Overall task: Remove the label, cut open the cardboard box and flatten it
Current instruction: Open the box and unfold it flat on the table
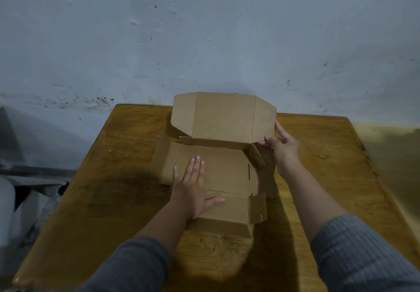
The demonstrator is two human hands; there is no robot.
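On wooden table: left hand flat, pressing cardboard box; right hand grip pinches raised flap.

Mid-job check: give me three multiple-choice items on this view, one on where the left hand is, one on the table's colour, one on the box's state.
1. Where is the left hand?
A. flat on the cardboard box
B. on the bare table
C. raised in the air

2. What colour is the table?
A. white
B. brown wood
C. green

3. What state is the box in?
A. taped shut
B. opened out, rear flap upright
C. fully flat

Answers: 1 A, its straight fingers lie on the middle panel; 2 B, the top shows brown wood; 3 B, panels are spread while the right hand touches the raised flap's edge.
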